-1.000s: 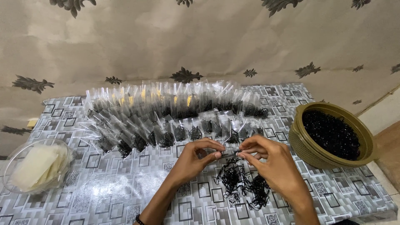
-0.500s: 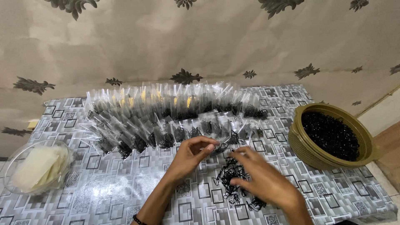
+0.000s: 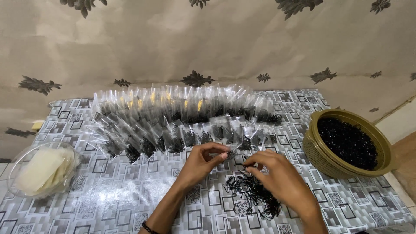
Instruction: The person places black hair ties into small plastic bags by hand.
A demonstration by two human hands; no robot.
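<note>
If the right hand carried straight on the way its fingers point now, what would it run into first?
The right hand points up and left over the loose pile of small black bands. Straight on, it would probably first meet the left hand's fingertips and the small clear bag they pinch, though depth is unclear.

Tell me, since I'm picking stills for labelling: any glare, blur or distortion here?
Head view: glare glints off the rows of clear plastic packets; wide-angle distortion bows the patterned table edges; lighting is soft and even, shadows faint; both hands, left and right, over the loose pile of small black bands, look sharp.
</note>
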